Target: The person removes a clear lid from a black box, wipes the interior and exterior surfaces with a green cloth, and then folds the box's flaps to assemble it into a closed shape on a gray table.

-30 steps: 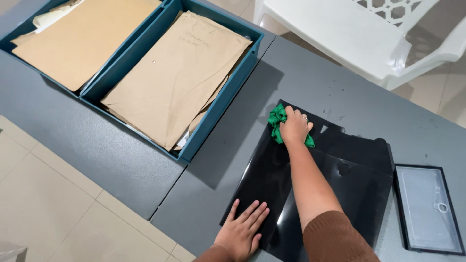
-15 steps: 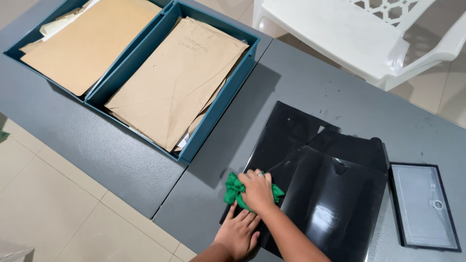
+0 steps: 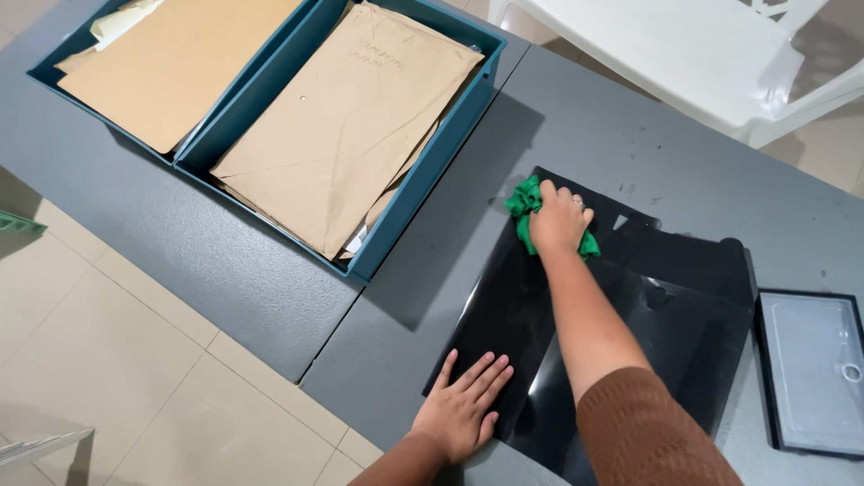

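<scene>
At your far left, two teal bins (image 3: 423, 180) hold flat, matte brown envelopes (image 3: 346, 126) on the grey counter (image 3: 180, 243). Your left hand (image 3: 463, 409) lies flat, fingers spread, pressing the near corner of the glossy black sheet (image 3: 504, 315). Your right hand (image 3: 558, 220) is closed over a crumpled green cloth (image 3: 522, 207) at the sheet's far edge. A black-framed tray (image 3: 810, 369) sits rightmost.

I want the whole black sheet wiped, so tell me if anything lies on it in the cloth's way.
Only the left hand, flat on the near corner of the black sheet. The right hand presses the green cloth at the far edge.
</scene>
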